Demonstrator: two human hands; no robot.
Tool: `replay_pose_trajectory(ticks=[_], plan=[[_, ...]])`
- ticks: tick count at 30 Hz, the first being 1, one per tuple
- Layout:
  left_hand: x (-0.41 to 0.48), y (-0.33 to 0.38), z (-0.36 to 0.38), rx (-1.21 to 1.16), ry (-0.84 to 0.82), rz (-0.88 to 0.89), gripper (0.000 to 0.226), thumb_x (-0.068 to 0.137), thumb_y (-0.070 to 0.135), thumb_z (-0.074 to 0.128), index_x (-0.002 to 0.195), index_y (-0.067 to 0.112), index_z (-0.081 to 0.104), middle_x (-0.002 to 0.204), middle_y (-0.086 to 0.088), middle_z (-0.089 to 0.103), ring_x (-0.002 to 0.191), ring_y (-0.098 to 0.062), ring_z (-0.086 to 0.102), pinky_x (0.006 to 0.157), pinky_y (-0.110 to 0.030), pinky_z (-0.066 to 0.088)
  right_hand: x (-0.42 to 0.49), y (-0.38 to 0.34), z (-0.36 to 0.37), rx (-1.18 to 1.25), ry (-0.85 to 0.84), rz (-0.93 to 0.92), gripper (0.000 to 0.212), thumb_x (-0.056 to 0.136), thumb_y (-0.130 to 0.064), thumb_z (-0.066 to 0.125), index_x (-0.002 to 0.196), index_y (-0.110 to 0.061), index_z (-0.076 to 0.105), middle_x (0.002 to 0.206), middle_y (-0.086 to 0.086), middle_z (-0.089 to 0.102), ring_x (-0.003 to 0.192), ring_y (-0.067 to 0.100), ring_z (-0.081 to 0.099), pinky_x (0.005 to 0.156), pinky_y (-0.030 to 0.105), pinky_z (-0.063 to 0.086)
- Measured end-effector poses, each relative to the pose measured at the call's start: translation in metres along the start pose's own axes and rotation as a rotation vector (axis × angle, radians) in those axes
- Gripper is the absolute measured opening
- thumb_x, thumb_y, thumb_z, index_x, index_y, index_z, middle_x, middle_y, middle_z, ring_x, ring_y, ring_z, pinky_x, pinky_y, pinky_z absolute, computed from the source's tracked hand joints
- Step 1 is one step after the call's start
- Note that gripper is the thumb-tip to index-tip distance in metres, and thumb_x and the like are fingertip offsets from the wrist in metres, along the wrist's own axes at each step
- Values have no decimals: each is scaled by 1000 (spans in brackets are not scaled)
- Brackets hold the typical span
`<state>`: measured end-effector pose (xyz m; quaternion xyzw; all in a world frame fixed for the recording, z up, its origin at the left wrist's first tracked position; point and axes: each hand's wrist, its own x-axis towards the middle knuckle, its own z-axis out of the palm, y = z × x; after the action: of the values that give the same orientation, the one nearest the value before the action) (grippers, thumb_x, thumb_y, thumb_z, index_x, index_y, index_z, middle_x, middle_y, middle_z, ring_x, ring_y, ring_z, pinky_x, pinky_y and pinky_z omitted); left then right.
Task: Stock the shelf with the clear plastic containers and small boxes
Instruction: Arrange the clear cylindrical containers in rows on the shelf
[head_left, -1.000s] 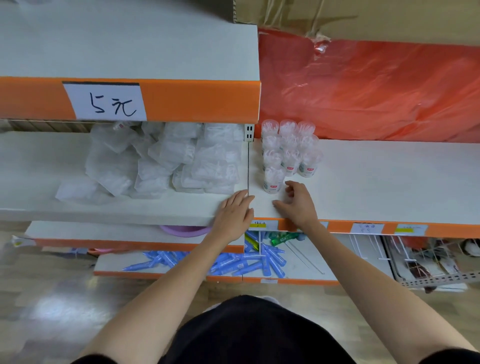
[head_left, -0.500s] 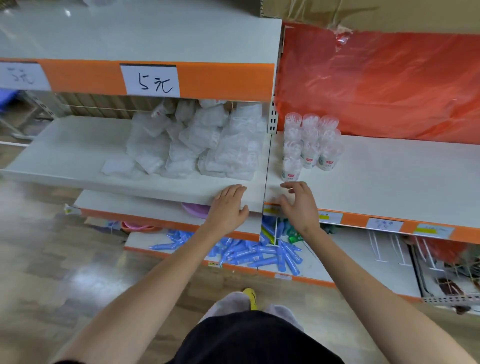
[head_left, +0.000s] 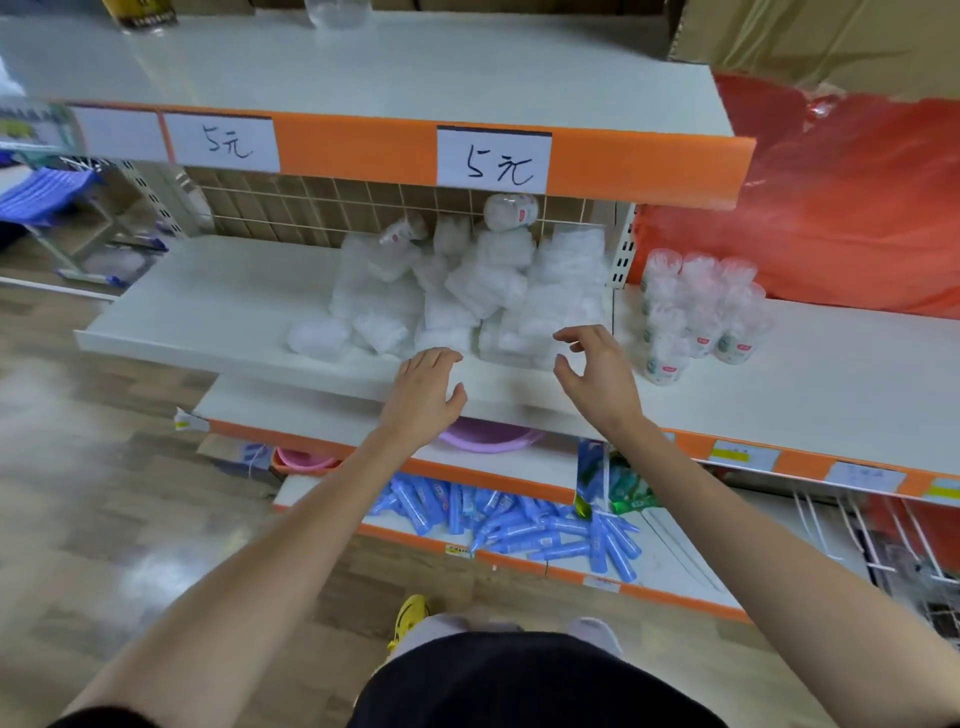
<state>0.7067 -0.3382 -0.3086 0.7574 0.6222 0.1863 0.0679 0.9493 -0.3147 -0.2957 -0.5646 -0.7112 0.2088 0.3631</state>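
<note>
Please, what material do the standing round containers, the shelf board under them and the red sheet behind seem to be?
The round containers: thin clear plastic, glossy; you can see through them. The shelf board: probably painted metal, smooth white with a soft sheen. The red sheet: thin plastic film, wrinkled and shiny.

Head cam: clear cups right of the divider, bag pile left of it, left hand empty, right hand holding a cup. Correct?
No. The head view shows the right hand holding nothing, fingers loosely curled in front of the bag pile, apart from the clear cups. Rest holds: cups right of the divider, bags left, left hand empty.
</note>
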Motion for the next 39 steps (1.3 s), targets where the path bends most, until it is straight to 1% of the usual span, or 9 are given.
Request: replay_pose_trajectory(ticks=[3,7,12,17,22,28,32,36,39], plan=[[6,-39,-17,4,9,8,40,90,16,58,128,6,55,130,-9,56,124,-27,48,105,-34,31,18,-27,30,-14,18,5,28,91,-12,59,119,-15,63,119,1,57,101,13,55,88,21,41],[23,-95,-37,23,-4,32,39,91,18,57,129,7,55,132,-7,56,125,-25,49,103,-31,29,40,-61,75,-13,46,-6,28,91,-11,60,118,-12,63,118,4,58,101,15,56,87,18,40],[64,-151,-60,40,5,55,41,92,22,54,131,10,53,134,-7,54,125,-26,47,103,-34,32,75,-90,106,-74,82,29,31,91,-12,60,122,-9,63,123,9,58,104,19,58,90,24,44],[106,-175,-78,89,-2,100,42,91,21,54,131,9,55,135,-13,55,121,-33,50,100,-40,36,111,-93,103,-193,159,8,31,89,-7,56,119,-8,63,119,12,59,105,25,60,87,36,50],[143,-182,-79,39,-24,76,49,88,26,58,133,10,52,139,-10,51,127,-31,46,105,-36,31,154,-87,83,-353,108,137,45,87,1,50,129,-12,55,128,11,54,116,28,54,97,39,47],[197,-194,-72,72,24,91,37,94,21,51,127,5,50,126,-17,53,121,-35,46,102,-41,33,203,-57,55,-593,67,77,43,93,-14,61,135,-9,50,132,21,51,117,42,52,94,44,45],[232,-199,-60,76,30,81,33,96,19,49,125,4,52,127,-20,54,120,-38,49,100,-44,37,229,-45,47,-627,-22,-29,55,87,-18,73,136,-5,50,131,25,52,118,42,52,97,47,45],[261,-206,-46,50,-48,55,36,93,29,56,124,10,57,125,-19,59,116,-39,55,94,-44,44,245,-38,47,-659,-179,-133,63,89,-22,71,144,-9,43,146,18,46,128,38,47,105,52,41],[276,-215,-30,18,-87,32,42,90,36,63,124,12,59,122,-15,62,112,-36,59,92,-44,50,254,-34,50,-699,-240,-194,66,88,-15,72,146,-10,42,145,16,49,126,37,50,105,52,42]])
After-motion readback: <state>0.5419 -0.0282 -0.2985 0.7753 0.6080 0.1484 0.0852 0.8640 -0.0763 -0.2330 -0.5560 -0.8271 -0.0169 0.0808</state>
